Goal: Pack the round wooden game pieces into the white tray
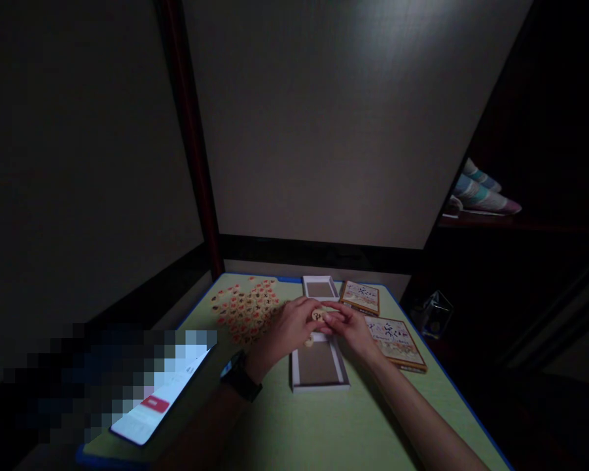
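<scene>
Over the tray (319,367), left hand (288,328) holds a disc (318,314), marking unreadable.

On the green counter (324,425), the left hand (287,327) and right hand (351,327) meet at the centre, fingertips closed on a round wooden piece (317,314). Just below them, at 6 o'clock, lies an open box tray (319,369); a smaller tray (320,288) sits at 12. A spread of round pieces (245,307) lies at 9 to 10 o'clock, and two printed box lids (396,341) lie at 2 to 3. A lit phone (161,399) rests at 8.
</scene>
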Demonstrator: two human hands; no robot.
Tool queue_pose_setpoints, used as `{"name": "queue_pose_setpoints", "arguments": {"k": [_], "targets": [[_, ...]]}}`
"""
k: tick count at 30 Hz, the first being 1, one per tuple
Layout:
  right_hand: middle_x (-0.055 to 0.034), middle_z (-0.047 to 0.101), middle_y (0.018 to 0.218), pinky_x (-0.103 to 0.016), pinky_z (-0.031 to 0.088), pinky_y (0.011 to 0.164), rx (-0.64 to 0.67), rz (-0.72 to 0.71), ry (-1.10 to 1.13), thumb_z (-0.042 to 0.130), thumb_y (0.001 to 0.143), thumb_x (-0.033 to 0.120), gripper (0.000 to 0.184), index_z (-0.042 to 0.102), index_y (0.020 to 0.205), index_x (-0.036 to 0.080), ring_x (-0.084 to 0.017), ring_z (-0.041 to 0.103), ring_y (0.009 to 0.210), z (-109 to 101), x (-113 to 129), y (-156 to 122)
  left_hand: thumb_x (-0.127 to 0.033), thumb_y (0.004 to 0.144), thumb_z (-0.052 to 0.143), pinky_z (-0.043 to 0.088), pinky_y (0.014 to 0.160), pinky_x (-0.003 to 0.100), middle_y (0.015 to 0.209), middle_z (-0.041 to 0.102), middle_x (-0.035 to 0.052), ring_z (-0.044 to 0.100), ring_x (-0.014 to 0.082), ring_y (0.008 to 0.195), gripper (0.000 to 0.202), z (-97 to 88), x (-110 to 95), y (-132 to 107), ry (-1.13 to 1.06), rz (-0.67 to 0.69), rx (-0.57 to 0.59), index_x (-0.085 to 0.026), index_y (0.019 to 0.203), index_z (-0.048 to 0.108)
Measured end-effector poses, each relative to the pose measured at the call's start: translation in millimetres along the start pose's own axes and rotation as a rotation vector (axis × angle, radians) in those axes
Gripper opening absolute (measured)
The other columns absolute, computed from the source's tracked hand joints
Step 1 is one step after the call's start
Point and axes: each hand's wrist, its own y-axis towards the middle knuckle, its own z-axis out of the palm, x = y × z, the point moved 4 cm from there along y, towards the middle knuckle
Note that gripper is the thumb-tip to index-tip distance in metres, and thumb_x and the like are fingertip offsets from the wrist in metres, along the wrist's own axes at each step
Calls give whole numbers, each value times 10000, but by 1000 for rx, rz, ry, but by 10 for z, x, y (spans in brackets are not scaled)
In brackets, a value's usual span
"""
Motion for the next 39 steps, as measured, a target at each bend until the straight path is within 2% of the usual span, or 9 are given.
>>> {"name": "queue_pose_setpoints", "arguments": {"k": [3, 8, 16, 22, 26, 30, 35, 37, 39], "targets": [[-68, 734, 773, -335, 569, 647, -61, 29, 16, 873, 564, 449, 442, 729, 865, 159, -189, 681, 669, -35, 20, -2, -147, 824, 644, 474, 825, 283, 919, 663, 32, 614, 179, 887, 124, -40, 54, -67, 8, -60, -87, -187, 937, 673], [-56, 720, 729, -299, 539, 617, -86, 100, -2, 894, 522, 442, 415, 741, 781, 157, -157, 642, 624, -20, 36, -38, -102, 793, 672, 481, 836, 289, 933, 677, 44, 620, 182, 888, 181, -25, 64, -149, 11, -60, -61, -185, 953, 690], [-16, 658, 632, -232, 435, 504, -38, 91, -94, 873, 559, 457, 389, 705, 732, 151, -120, 565, 560, 100, 71, -95, -133, 786, 708, 492, 797, 252, 904, 701, 30, 630, 170, 860, 193, 42, 31, -186, -67, -30, -102, -208, 964, 708], [4, 648, 613, -209, 405, 475, 42, 116, -11, 857, 604, 444, 394, 657, 788, 159, -109, 559, 532, 158, 99, -118, -157, 763, 724, 493, 762, 249, 842, 711, 22, 630, 156, 783, 141, -40, -21, -180, -152, -51, -131, -206, 895, 732], [7, 660, 653, -206, 411, 506, 96, 172, 3, 862, 615, 393, 387, 659, 854, 166, -102, 564, 550, 159, 120, -144, -164, 742, 735, 478, 760, 259, 849, 720, 24, 628, 167, 800, 124, -98, -60, -169, -238, -58, -52, -204, 858, 748], [-7, 669, 747, -225, 433, 556, 194, 186, -76, 826, 666, 402, 402, 657, 959, 186, -120, 585, 614, 146, 212, -171, -216, 714, 750, 466, 670, 248, 815, 712, 35, 611, 155, 727, 152, -49, 68, -150, -473, -153, 63, -181, 861, 752], [-33, 597, 977, -281, 477, 706, 346, -185, -572, 794, 722, 312, 429, 676, 1130, 247, -156, 566, 823, 231, 502, -274, -336, 566, 844, 487, 703, 276, 814, 703, 60, 632, 168, 743, 422, 25, 271, -165, -919, -353, 269, -115, 902, 715], [-33, 552, 983, -291, 478, 744, 397, -292, -739, 772, 751, 260, 415, 681, 1155, 270, -165, 550, 872, 306, 566, -344, -348, 539, 854, 462, 645, 246, 738, 671, 24, 603, 145, 687, 399, 21, 278, -193, -925, -351, 381, -115, 827, 705], [-28, 528, 956, -296, 479, 774, 458, -327, -844, 755, 768, 210, 394, 688, 1150, 276, -171, 548, 894, 388, 578, -409, -345, 553, 847, 410, 567, 213, 656, 614, -11, 552, 117, 623, 342, 6, 264, -225, -861, -321, 471, -113, 750, 689]]}}
